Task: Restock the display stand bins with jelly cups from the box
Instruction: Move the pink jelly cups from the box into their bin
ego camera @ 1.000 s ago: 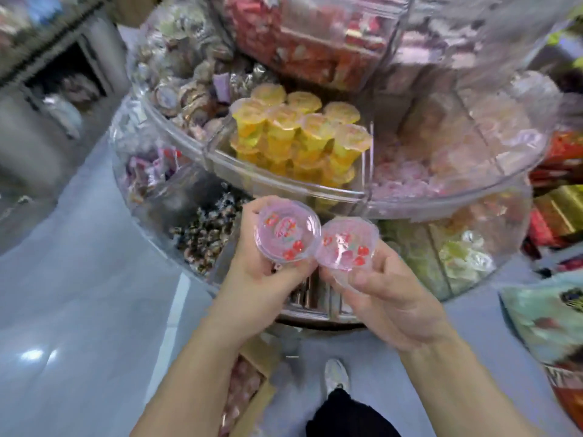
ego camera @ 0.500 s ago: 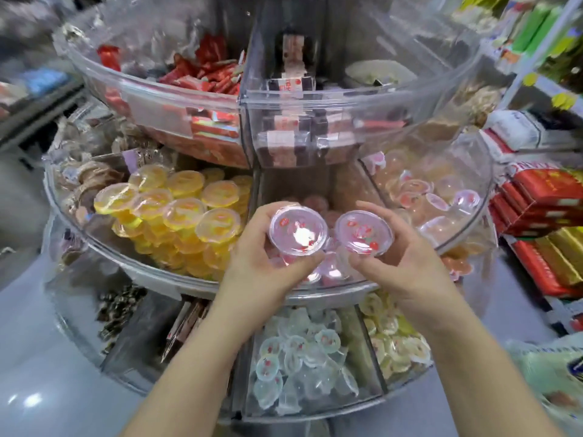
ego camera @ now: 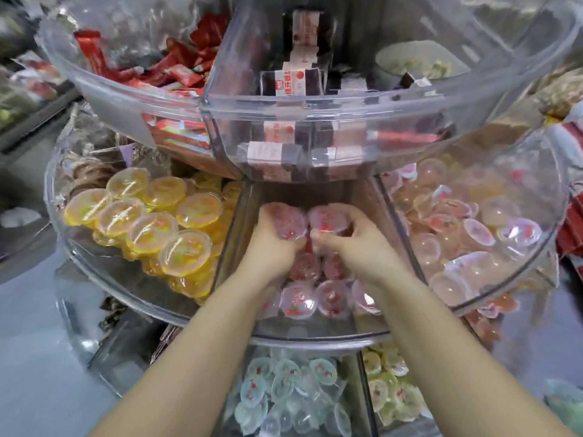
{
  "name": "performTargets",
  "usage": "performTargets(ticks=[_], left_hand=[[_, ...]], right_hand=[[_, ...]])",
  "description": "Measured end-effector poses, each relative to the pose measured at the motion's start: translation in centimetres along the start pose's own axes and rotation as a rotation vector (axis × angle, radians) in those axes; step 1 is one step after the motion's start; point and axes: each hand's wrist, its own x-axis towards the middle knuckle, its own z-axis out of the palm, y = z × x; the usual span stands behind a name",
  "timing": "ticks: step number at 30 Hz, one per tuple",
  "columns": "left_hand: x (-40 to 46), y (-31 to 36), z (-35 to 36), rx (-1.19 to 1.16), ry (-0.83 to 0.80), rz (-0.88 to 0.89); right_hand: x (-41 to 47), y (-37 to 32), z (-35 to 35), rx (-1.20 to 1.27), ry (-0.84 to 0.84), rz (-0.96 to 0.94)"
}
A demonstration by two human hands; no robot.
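Pink jelly cups sit pinched, one in your left hand [ego camera: 271,244], one in your right hand [ego camera: 353,244]; set them lid-up behind the front row [ego camera: 315,299] in the middle bin [ego camera: 315,337].

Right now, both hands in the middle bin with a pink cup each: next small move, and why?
Probably lower and release. The left hand and right hand each hold a pink jelly cup inside the middle bin, just above the pink cups already there.
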Motion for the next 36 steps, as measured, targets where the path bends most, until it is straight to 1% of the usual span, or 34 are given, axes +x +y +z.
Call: performTargets(ticks=[2,3,6,7,9,12,14,16,19,22,27,30,33,36], left_hand=[[2.0,-0.2,0.9,0.016,0.012,0.035],[2.8,-0.4,1.3,0.046,0.026,0.026],[4.3,-1.3,2.2,0.158,0.037,0.003],[4.5,-1.6,2.5,0.171,0.036,0.002],[4.3,-2.1,2.9,0.150,0.057,-0.059],[4.2,-2.6,3.2,0.094,0.111,-0.157],[4.6,-2.6,3.1,0.040,0.143,-0.162],[4.9,-2.5,3.0,-0.009,0.155,-0.161],[5.3,-2.3,2.8,0.003,0.150,-0.128],[5.4,-2.3,2.8,0.004,0.111,-0.173],[4.3,-2.1,2.6,-0.025,0.078,-0.144],[3.6,-2.1,2.2,-0.132,0.043,-0.164],[3.6,-2.0,1.9,-0.175,0.035,-0.203],[3.7,-1.9,2.0,-0.223,0.012,-0.233]], right_hand=[[2.0,0.0,0.5,-0.011,0.030,-0.004],[3.0,0.2,0.8,-0.064,0.066,-0.020],[5.1,1.2,1.6,-0.339,0.171,-0.092],[5.4,1.7,1.7,-0.402,0.192,-0.102],[5.7,2.9,1.8,-0.453,0.210,-0.099],[6.0,3.7,1.6,-0.364,0.228,-0.025],[6.4,3.7,1.6,-0.294,0.221,0.043],[6.5,3.8,1.6,-0.269,0.215,0.054],[6.3,3.9,2.0,-0.304,0.263,0.059],[6.4,4.1,2.3,-0.405,0.303,0.074],[6.7,3.9,2.3,-0.334,0.369,0.088],[6.8,3.8,2.3,-0.345,0.357,0.100],[6.7,3.9,2.0,-0.340,0.331,0.114],[6.3,3.6,1.8,-0.324,0.263,0.130]])
